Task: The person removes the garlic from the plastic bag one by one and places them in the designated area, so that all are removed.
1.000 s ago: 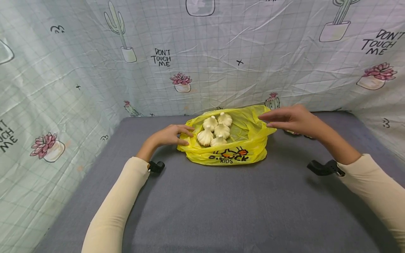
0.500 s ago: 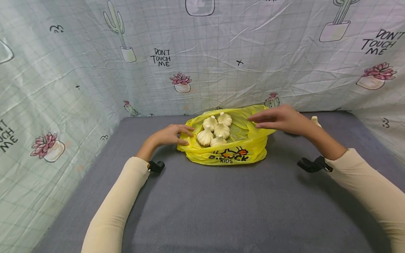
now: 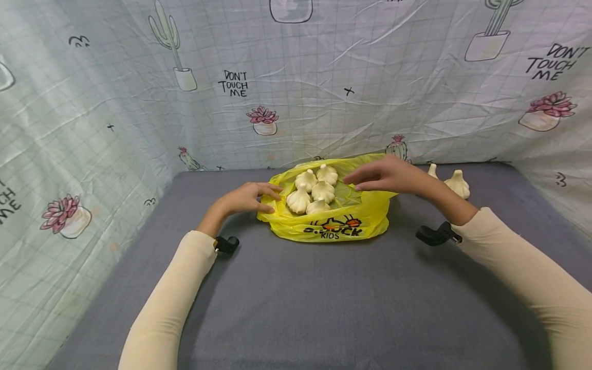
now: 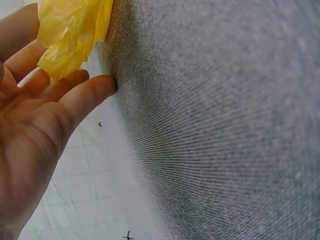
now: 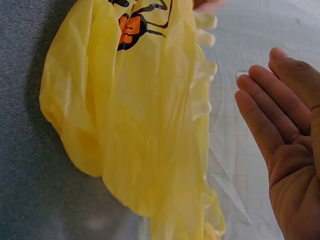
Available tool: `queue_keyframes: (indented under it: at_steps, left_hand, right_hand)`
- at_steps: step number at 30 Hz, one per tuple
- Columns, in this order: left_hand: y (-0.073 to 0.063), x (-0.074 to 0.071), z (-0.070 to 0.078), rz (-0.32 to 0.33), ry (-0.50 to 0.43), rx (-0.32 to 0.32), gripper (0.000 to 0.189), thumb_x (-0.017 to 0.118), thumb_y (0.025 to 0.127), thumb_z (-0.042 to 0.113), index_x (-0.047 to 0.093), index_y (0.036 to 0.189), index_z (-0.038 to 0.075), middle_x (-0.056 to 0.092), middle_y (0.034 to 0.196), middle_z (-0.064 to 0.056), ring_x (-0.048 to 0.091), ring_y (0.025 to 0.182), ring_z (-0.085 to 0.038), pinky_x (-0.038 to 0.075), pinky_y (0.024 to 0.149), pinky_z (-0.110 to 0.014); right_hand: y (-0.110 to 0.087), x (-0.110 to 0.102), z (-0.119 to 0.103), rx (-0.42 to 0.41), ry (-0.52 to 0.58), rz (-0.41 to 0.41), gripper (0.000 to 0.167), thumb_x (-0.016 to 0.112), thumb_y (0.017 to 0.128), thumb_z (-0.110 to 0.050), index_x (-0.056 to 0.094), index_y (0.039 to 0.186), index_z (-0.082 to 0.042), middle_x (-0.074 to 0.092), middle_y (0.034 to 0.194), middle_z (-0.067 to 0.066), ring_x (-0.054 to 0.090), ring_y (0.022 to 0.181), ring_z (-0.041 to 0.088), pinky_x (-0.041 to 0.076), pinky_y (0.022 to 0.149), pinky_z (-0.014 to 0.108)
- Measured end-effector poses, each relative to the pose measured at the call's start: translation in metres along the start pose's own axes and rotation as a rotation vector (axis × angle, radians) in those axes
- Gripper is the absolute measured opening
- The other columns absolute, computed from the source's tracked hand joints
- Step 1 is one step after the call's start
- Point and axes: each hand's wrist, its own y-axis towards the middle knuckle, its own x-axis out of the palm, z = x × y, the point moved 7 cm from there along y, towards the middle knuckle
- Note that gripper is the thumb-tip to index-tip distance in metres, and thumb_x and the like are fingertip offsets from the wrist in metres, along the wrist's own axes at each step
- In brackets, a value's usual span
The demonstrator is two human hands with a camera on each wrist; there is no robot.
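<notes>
A yellow plastic bag (image 3: pixel 328 228) with its mouth spread wide holds several white garlic bulbs (image 3: pixel 323 191), grouped toward its left side. My left hand (image 3: pixel 242 199) touches the bag's left edge with loosely bent fingers; in the left wrist view, the yellow plastic (image 4: pixel 75 35) lies against the fingers, with the thumb (image 4: pixel 90 97) apart from it. Over the right part of the bag's opening hovers my right hand (image 3: pixel 393 174), fingers extended. The right wrist view shows nothing between that hand's fingers (image 5: pixel 272 107), which stand apart from the bag (image 5: pixel 135 110).
Two more garlic bulbs are on the grey tabletop (image 3: pixel 324 298) behind my right forearm: one whole bulb (image 3: pixel 457 184) and one partly hidden bulb (image 3: pixel 432 170). A patterned cloth (image 3: pixel 305 77) hangs behind the table. Each wrist carries a black camera band.
My right hand has moved left from the bag's right edge to above its opening, bringing the two bulbs behind the forearm into sight. My left hand stays at the bag's edge.
</notes>
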Motion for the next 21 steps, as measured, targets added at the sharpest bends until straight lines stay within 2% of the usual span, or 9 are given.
queue_keyframes:
  at_steps: [7,14,21]
  left_hand:
    - [-0.004,0.000,0.001,-0.003,0.010,0.007,0.041,0.071,0.097,0.022,0.067,0.135,0.010,0.046,0.157,-0.006,0.031,0.150,-0.033,0.035,0.113,-0.056]
    - [-0.007,0.002,-0.001,-0.009,0.003,0.009,0.041,0.071,0.096,0.022,0.067,0.135,0.010,0.046,0.157,-0.005,0.031,0.150,-0.032,0.036,0.112,-0.055]
    - [-0.009,0.003,0.001,-0.011,0.020,0.019,0.041,0.071,0.096,0.023,0.067,0.135,0.010,0.046,0.157,-0.006,0.033,0.149,-0.032,0.040,0.106,-0.053]
  right_hand:
    - [0.016,0.003,-0.001,0.034,-0.042,-0.030,0.030,0.068,0.099,-0.018,0.072,0.128,-0.012,0.076,0.116,0.002,0.074,0.092,0.012,0.058,0.074,0.028]
    - [0.040,0.002,0.002,0.078,-0.024,-0.088,0.032,0.068,0.099,-0.019,0.071,0.130,-0.010,0.074,0.120,0.006,0.074,0.099,0.016,0.058,0.081,0.031]
    - [0.068,0.010,0.013,0.107,-0.031,-0.230,0.036,0.068,0.099,-0.022,0.069,0.132,-0.007,0.071,0.127,0.011,0.071,0.110,0.020,0.056,0.092,0.039]
